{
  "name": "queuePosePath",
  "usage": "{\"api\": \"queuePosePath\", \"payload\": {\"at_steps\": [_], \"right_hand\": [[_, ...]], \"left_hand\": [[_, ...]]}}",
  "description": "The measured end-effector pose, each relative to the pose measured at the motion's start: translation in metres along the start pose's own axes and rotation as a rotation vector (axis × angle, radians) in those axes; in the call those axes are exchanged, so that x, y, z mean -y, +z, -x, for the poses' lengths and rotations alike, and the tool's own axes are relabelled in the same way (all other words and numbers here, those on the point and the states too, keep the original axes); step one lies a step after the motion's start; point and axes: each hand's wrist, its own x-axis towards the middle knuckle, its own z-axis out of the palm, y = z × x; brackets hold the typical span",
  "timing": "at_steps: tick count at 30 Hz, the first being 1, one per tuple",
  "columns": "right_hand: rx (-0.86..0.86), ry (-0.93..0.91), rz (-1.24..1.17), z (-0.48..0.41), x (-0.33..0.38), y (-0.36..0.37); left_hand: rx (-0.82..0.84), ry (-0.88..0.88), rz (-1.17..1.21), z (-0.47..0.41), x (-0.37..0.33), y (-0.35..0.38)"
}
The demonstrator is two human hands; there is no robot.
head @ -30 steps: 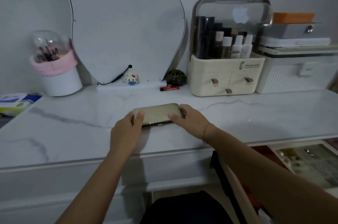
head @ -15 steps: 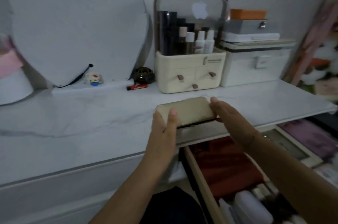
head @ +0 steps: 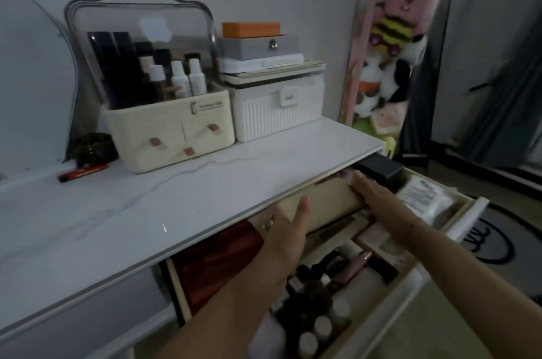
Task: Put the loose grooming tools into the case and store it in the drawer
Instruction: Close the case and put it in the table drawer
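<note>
The closed beige textured grooming case lies lengthwise just under the tabletop edge, inside the open drawer. My left hand grips its near left end, thumb on top. My right hand presses against its far right end. The case's underside and back are hidden. No loose grooming tools are visible on the marble tabletop.
The drawer holds a red cloth, bottles and tubes, a black box and a white packet. On the table stand a cream cosmetics organiser, a white ribbed box and a red lighter. Plush toys hang at right.
Both hands carried the case from the tabletop rightward and down into the open drawer. The view swung to the right, off the mirror.
</note>
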Motion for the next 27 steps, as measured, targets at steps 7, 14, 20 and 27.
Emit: {"api": "queuePosePath", "payload": {"at_steps": [7,14,20,27], "right_hand": [[0.136,-0.062,0.131,-0.024,-0.013,0.012],[0.220,-0.031,0.183,-0.035,-0.023,0.018],[0.305,-0.103,0.253,-0.009,-0.019,0.011],[0.762,-0.190,0.541,0.075,-0.003,-0.010]], "left_hand": [[-0.021,-0.075,0.048,-0.021,0.011,0.003],[-0.055,-0.014,0.064,-0.030,0.026,-0.005],[0.007,0.041,-0.021,-0.004,0.022,-0.008],[0.254,0.287,-0.780,0.068,0.019,0.002]]}}
